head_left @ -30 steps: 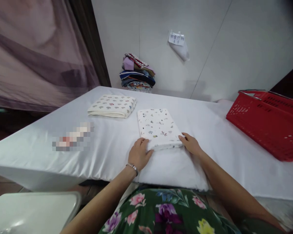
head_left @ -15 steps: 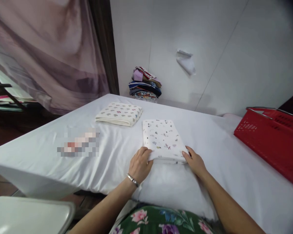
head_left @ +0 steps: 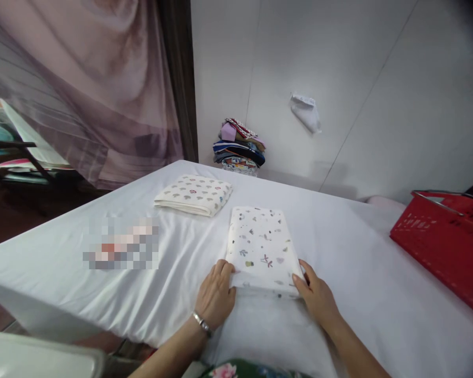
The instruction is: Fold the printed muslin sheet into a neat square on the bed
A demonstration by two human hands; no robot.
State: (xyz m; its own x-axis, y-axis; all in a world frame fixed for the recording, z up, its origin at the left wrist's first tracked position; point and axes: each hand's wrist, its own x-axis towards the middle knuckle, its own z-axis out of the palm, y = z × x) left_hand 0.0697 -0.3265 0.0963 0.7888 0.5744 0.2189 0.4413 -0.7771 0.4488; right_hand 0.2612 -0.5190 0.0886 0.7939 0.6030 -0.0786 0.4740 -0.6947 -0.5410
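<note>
A folded white cloth (head_left: 262, 244) with small printed plants lies flat in front of me on the white-covered table (head_left: 350, 283). My left hand (head_left: 216, 291) grips its near left corner, fingers over the edge. At the near right corner my right hand (head_left: 315, 291) pinches the same cloth, thumb on top. Farther back to the left rests a second folded cloth (head_left: 195, 195), cream with grey and coloured motifs, touched by neither hand. A blurred-out pinkish item (head_left: 120, 247) lies left of my left hand; I cannot make out what it is.
A red plastic basket (head_left: 445, 241) with a metal handle stands at the right. Behind the table is a stack of folded fabrics (head_left: 239, 149) against the wall. A pinkish curtain (head_left: 114, 79) hangs at the left, and a white stool-like surface (head_left: 39, 357) is at the lower left.
The view has shifted, so everything sits lower in the picture. Both hands keep hold of the near corners of the printed cloth, which has come slightly nearer to me.
</note>
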